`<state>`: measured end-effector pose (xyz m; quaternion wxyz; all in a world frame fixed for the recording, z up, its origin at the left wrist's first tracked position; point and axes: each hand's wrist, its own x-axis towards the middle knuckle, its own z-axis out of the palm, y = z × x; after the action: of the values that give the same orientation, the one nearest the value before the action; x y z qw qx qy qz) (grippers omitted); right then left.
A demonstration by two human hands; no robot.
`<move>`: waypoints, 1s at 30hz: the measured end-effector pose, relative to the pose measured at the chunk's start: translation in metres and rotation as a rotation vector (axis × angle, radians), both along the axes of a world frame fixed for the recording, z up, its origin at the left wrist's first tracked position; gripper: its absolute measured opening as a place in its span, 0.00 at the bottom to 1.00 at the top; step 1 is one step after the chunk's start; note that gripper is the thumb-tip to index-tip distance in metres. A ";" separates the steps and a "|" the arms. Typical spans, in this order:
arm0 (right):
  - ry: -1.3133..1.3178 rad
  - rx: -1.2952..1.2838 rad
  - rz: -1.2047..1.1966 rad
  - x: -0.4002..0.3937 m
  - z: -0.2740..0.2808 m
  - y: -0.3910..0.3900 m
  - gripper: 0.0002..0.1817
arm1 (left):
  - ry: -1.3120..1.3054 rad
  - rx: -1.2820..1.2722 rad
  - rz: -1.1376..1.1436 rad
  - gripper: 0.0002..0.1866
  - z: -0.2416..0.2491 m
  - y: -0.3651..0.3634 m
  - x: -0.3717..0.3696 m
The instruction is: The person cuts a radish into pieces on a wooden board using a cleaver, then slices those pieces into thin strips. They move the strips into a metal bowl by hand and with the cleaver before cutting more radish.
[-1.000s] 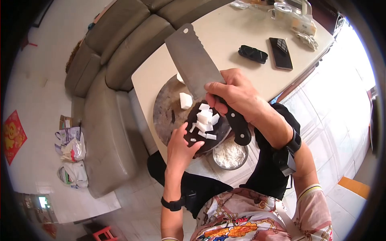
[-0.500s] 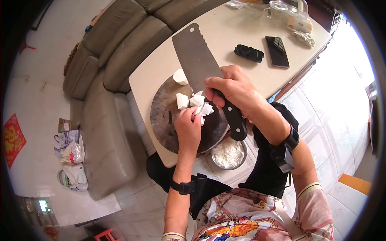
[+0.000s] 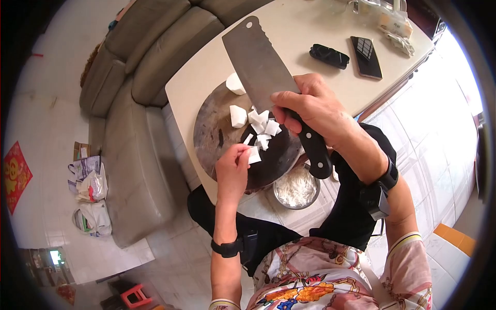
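Observation:
My right hand [image 3: 315, 111] grips the black handle of a cleaver [image 3: 261, 64], whose broad blade is raised over the far side of a round dark chopping board [image 3: 209, 132]. Between the thumb and fingers of my left hand [image 3: 231, 173] is a thin white radish slice [image 3: 253, 155], held over the near part of the board. Several cut radish pieces [image 3: 264, 124] lie loosely heaped beside the blade. A thicker radish chunk [image 3: 238, 117] sits left of the heap. Farther back, another chunk [image 3: 234, 83] is partly covered by the blade.
Below the board's near edge stands a metal bowl [image 3: 287, 207] with white shreds [image 3: 296, 187]. A black case [image 3: 329, 56] and a phone [image 3: 366, 57] lie on the table [image 3: 181, 93]. A grey sofa [image 3: 137, 170] stands to the left, with bags [image 3: 92, 196] on the floor beyond.
My left hand has drawn back toward me from the heap, now with a slice in its fingers. The heaped pieces are spread more apart. The cleaver stays raised in my right hand.

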<state>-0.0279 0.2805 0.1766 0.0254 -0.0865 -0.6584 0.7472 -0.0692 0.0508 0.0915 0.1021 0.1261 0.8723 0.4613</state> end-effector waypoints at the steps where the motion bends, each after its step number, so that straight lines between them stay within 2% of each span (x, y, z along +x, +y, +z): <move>1: -0.005 0.010 0.006 0.000 -0.001 0.000 0.16 | 0.098 -0.071 -0.041 0.06 0.000 0.003 -0.001; 3: -0.008 0.026 -0.014 0.003 0.007 -0.004 0.16 | 0.260 -0.151 -0.108 0.05 -0.004 0.005 -0.004; 4: -0.007 0.038 -0.034 0.004 0.011 -0.005 0.17 | 0.256 -0.146 -0.110 0.05 -0.006 0.004 -0.008; 6: -0.012 0.055 -0.037 0.003 0.012 -0.005 0.17 | 0.556 -0.084 -0.122 0.04 -0.002 0.003 -0.013; 7: -0.013 0.071 -0.038 0.003 0.012 -0.005 0.17 | 0.415 -0.029 -0.041 0.02 0.009 0.004 -0.006; 8: -0.017 0.070 -0.038 0.003 0.012 -0.005 0.17 | 0.410 -0.030 -0.042 0.02 0.012 0.002 -0.003; 10: -0.002 0.211 -0.001 0.003 0.009 -0.005 0.17 | 0.507 0.003 -0.047 0.04 0.013 -0.009 0.002; 12: -0.028 0.216 0.032 0.006 0.011 -0.007 0.17 | 0.539 0.006 -0.080 0.07 0.005 -0.019 0.011; 14: -0.055 0.218 0.067 0.008 0.011 -0.009 0.18 | 0.574 -0.022 -0.212 0.08 -0.002 -0.029 0.022; 16: -0.062 0.229 0.140 0.009 0.008 -0.013 0.18 | 0.527 -0.044 -0.228 0.09 -0.009 -0.039 0.031; 17: -0.068 0.229 0.146 0.011 0.003 -0.014 0.18 | 0.584 -0.065 -0.246 0.08 -0.012 -0.042 0.033; 19: 0.177 0.415 0.256 0.014 -0.010 -0.018 0.15 | 0.664 -0.083 -0.260 0.07 -0.017 -0.046 0.035; 22: 0.207 0.492 0.385 0.028 -0.008 -0.030 0.11 | 0.685 -0.074 -0.301 0.10 -0.016 -0.048 0.033; 26: 0.354 0.944 0.521 0.046 -0.036 -0.034 0.06 | 0.802 -0.242 -0.290 0.16 -0.017 -0.053 0.038; 30: 0.304 1.019 0.610 0.049 -0.039 -0.034 0.05 | 0.735 -0.225 -0.290 0.19 -0.022 -0.045 0.054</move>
<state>0.0216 0.2466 0.1377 -0.0577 0.2364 -0.9171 0.3159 -0.0149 0.0060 0.0693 -0.1395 0.3921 0.8689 0.2681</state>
